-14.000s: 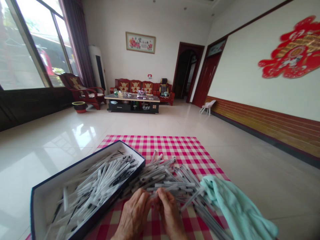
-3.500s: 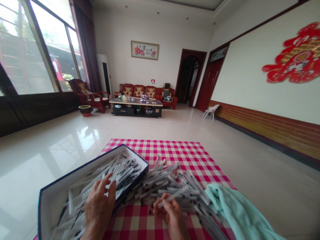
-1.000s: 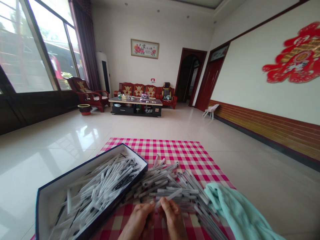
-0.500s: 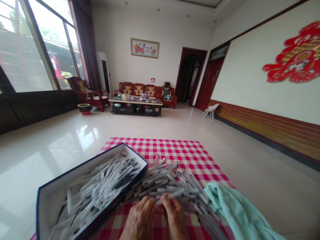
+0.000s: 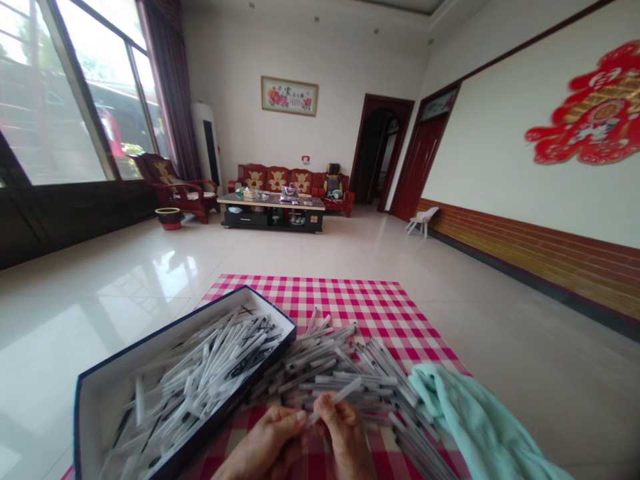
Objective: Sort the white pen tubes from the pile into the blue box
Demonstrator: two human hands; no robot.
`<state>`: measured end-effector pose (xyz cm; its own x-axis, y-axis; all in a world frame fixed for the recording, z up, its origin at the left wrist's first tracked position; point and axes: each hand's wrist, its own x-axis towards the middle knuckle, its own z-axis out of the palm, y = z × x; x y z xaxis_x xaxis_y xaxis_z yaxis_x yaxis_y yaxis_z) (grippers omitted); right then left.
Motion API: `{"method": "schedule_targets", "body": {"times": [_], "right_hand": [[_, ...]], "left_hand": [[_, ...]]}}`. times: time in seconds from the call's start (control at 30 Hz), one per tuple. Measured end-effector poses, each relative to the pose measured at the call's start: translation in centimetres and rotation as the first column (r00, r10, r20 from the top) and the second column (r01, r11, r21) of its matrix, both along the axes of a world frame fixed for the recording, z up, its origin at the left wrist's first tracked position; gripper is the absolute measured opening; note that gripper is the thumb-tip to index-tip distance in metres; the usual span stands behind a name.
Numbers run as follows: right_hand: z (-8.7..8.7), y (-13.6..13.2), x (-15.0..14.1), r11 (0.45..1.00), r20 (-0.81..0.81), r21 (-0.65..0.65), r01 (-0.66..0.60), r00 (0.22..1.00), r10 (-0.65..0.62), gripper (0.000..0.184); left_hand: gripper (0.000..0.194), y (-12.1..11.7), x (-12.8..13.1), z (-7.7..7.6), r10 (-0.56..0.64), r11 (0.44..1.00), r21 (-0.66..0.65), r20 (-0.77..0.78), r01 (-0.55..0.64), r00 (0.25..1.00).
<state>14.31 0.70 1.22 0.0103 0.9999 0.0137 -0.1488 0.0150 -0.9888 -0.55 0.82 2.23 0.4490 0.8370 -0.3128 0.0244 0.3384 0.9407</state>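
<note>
A pen (image 5: 347, 391) with a translucent whitish barrel slants up to the right between my hands. My right hand (image 5: 343, 430) is closed around its middle, thumb on top. My left hand (image 5: 273, 440) is closed at the lower end, with the thumb and fingertips pinched there; the curled fingers partly hide that end. Just beyond lies a loose pile of similar pens (image 5: 320, 357), many with dark tips, on a pink-and-white checked cloth (image 5: 380, 303). To the left, a white box with dark blue edges (image 5: 165, 333) holds many more whitish barrels and thin black pieces.
A mint-green cloth (image 5: 465, 407) is bunched at the right, against the pile. Farther off, a low black coffee table (image 5: 273, 212) stands before a red wooden sofa (image 5: 277, 177). A small pale chair (image 5: 423, 219) is by the right wall.
My left hand has shifted left and turned, so its thumb now shows on top. My right hand and the pen have moved slightly left.
</note>
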Motion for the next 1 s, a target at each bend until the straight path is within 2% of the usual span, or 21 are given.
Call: {"method": "schedule_targets", "body": {"times": [0.03, 0.07, 0.1, 0.17, 0.23, 0.3, 0.4, 0.47, 0.5, 0.53, 0.57, 0.6, 0.63, 0.7, 0.73, 0.77, 0.8, 0.83, 0.9, 0.93, 1.0], "right_hand": [[-0.1, 0.0, 0.0, 1.000, -0.005, -0.008, -0.008, 1.000, 0.007, 0.034], [-0.2, 0.0, 0.0, 1.000, -0.006, -0.010, 0.001, 1.000, -0.001, 0.035], [-0.3, 0.1, 0.0, 1.000, -0.004, -0.009, 0.022, 1.000, -0.022, 0.036], [-0.5, 0.3, 0.1, 0.997, -0.006, -0.003, 0.074, 0.997, -0.074, 0.036], [-0.7, 0.5, 0.3, 0.995, -0.020, -0.006, 0.104, 0.994, -0.104, 0.038], [-1.0, 0.6, 0.3, 0.992, -0.031, -0.025, 0.124, 0.992, -0.125, 0.039], [-1.2, 0.5, 0.1, 0.988, -0.068, -0.038, 0.149, 0.986, -0.151, 0.041], [-1.2, 0.4, -0.1, 0.988, -0.107, -0.042, 0.151, 0.982, -0.155, 0.041], [-1.2, 0.4, -0.1, 0.988, -0.121, -0.045, 0.146, 0.981, -0.150, 0.040], [-1.1, 0.4, -0.2, 0.989, -0.127, -0.048, 0.139, 0.981, -0.144, 0.040], [-1.0, 0.4, -0.2, 0.990, -0.125, -0.050, 0.133, 0.983, -0.138, 0.039], [-0.9, 0.4, -0.2, 0.991, -0.116, -0.046, 0.125, 0.985, -0.130, 0.039], [-0.8, 0.4, -0.2, 0.992, -0.102, -0.039, 0.117, 0.987, -0.121, 0.039], [-0.6, 0.4, -0.1, 0.994, -0.066, -0.026, 0.106, 0.992, -0.107, 0.040], [-0.5, 0.3, 0.0, 0.995, -0.047, -0.019, 0.102, 0.994, -0.103, 0.041], [-0.4, 0.3, 0.0, 0.995, -0.026, -0.013, 0.098, 0.995, -0.098, 0.041], [-0.2, 0.3, 0.0, 0.996, -0.003, -0.006, 0.094, 0.996, -0.094, 0.041], [-0.1, 0.2, 0.0, 0.996, 0.016, 0.002, 0.090, 0.996, -0.090, 0.042], [0.0, 0.2, 0.0, 0.997, 0.043, 0.017, 0.077, 0.996, -0.078, 0.043], [0.0, 0.2, 0.0, 0.997, 0.047, 0.017, 0.077, 0.996, -0.077, 0.043], [-0.1, 0.2, 0.0, 0.996, 0.044, 0.004, 0.088, 0.995, -0.089, 0.043]], "left_hand": [[0.048, 0.0, 0.1, 0.0, 0.007, 0.999, -0.052, 0.025, -0.006, 1.000], [0.049, 0.0, 0.2, 0.0, 0.015, 0.999, -0.042, 0.015, -0.015, 1.000], [0.051, -0.1, 0.3, 0.1, 0.028, 0.999, 0.023, -0.024, -0.028, 0.999], [0.051, -0.1, 0.5, 0.4, 0.079, 0.957, 0.288, -0.161, -0.030, 0.984], [0.038, -0.2, 0.6, 0.7, 0.203, 0.802, 0.598, -0.284, 0.008, 0.937], [0.022, -0.3, 0.5, 0.5, 0.329, 0.605, 0.792, -0.349, 0.088, 0.878], [0.022, -0.4, 0.6, 0.0, 0.451, 0.403, 0.896, -0.372, 0.187, 0.811], [0.026, -0.5, 0.7, -0.5, 0.517, 0.318, 0.926, -0.349, 0.204, 0.781], [0.028, -0.5, 0.8, -0.6, 0.542, 0.298, 0.935, -0.333, 0.194, 0.772], [0.030, -0.4, 0.9, -0.7, 0.554, 0.301, 0.938, -0.319, 0.173, 0.769], [0.032, -0.4, 1.1, -0.8, 0.551, 0.331, 0.933, -0.313, 0.141, 0.773], [0.034, -0.3, 1.2, -0.8, 0.534, 0.391, 0.915, -0.312, 0.097, 0.785], [0.037, -0.2, 1.3, -0.8, 0.504, 0.478, 0.878, -0.312, 0.041, 0.805], [0.044, 0.0, 1.4, -0.5, 0.386, 0.708, 0.702, -0.293, -0.078, 0.875], [0.048, 0.1, 1.5, -0.3, 0.311, 0.830, 0.542, -0.257, -0.130, 0.915], [0.050, 0.1, 1.5, -0.1, 0.242, 0.923, 0.350, -0.202, -0.161, 0.949], [0.052, 0.2, 1.5, 0.1, 0.187, 0.973, 0.163, -0.140, -0.164, 0.972], [0.052, 0.2, 1.5, 0.3, 0.150, 0.989, 0.011, -0.088, -0.149, 0.985], [0.053, 0.2, 1.4, 0.6, 0.117, 0.982, -0.143, -0.042, -0.122, 0.992], [0.054, 0.2, 1.4, 0.7, 0.111, 0.983, -0.144, -0.044, -0.116, 0.993], [0.057, 0.1, 1.3, 0.7, 0.133, 0.991, -0.005, -0.092, -0.134, 0.987]]}}
